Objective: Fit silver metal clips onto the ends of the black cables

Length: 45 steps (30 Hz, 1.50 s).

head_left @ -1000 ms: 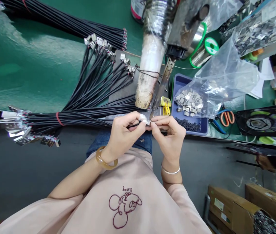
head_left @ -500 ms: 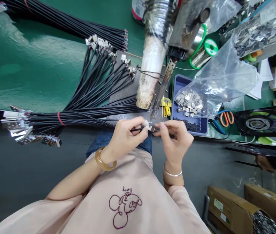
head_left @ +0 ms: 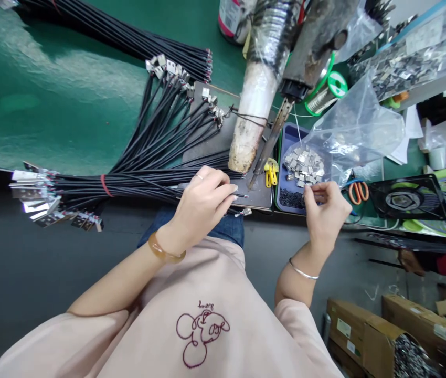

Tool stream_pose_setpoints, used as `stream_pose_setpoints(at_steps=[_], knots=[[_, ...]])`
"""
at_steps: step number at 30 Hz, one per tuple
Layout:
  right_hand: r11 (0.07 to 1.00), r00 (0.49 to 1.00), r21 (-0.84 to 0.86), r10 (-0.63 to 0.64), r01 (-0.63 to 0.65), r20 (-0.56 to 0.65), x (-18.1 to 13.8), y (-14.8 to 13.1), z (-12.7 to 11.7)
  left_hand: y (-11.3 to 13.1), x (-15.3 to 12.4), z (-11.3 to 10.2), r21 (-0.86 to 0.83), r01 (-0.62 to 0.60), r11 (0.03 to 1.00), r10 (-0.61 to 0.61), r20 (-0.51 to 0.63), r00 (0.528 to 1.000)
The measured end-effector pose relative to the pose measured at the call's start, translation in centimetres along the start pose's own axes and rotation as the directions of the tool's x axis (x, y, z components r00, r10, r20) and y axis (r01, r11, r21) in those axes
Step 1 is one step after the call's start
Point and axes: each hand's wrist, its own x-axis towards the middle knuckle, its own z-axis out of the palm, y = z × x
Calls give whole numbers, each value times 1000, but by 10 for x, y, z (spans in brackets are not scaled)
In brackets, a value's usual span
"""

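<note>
My left hand (head_left: 204,202) is closed around a thin black cable (head_left: 241,196), whose stripped end sticks out past the fingertips. Just below it, at the bench edge, hangs another cable end with a silver USB connector (head_left: 245,212). My right hand (head_left: 325,212) is over the purple-blue tray (head_left: 290,209), thumb and fingers pinched together; what lies between them is hidden. In that tray are a heap of silver connector shells (head_left: 305,164) and a pile of small black parts (head_left: 291,198). The bundle of black cables (head_left: 144,180) lies left of my left hand, tied with a red band.
A soldering iron (head_left: 272,139) points down beside a wrapped white tube (head_left: 244,142) above the metal plate (head_left: 207,137). Around the tray are a yellow clip (head_left: 271,173), a solder spool (head_left: 327,94), orange-handled pliers (head_left: 359,191) and a black fan (head_left: 407,197). Another person's hand (head_left: 411,261) shows at right.
My right hand has moved right, from beside my left hand to the tray. The connector end once between my hands now hangs below, and my left hand grips a bare cable end.
</note>
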Motion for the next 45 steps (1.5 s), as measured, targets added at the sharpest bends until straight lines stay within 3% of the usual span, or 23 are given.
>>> stream_pose_setpoints(at_steps=[2,5,9,12,17,20,22,24,27,33,45], knots=[[997,995,-66,-33,39,92,12,11,6,-3,5,2,138,-33,990,18,113,993],[997,977,-57,-33,47,212,26,18,10,-3,7,1,122,-37,992,14,188,982],[999,957,-14,-31,37,288,32,20,10,3,4,-12,-198,77,977,-20,275,961],[999,958,19,-47,43,284,30,20,11,9,1,-22,-420,167,892,28,420,907],[997,989,59,-51,43,138,17,2,11,13,0,-17,-574,486,660,-262,430,864],[942,998,336,-3,-16,56,-3,-25,6,13,2,-9,-610,546,574,-369,403,838],[862,991,501,7,-72,131,-20,-45,6,14,4,-7,-626,551,551,-403,378,833],[801,992,595,-16,-60,122,-36,-62,10,15,7,-6,-632,553,543,-420,366,831],[785,993,619,-83,16,79,-52,-78,23,18,10,-7,-625,544,559,-421,351,836],[718,965,694,-141,-53,220,-53,-77,41,19,9,-4,-545,521,656,-410,323,853],[787,970,607,-216,108,108,-59,-76,37,16,9,-7,-522,520,676,-338,407,848]])
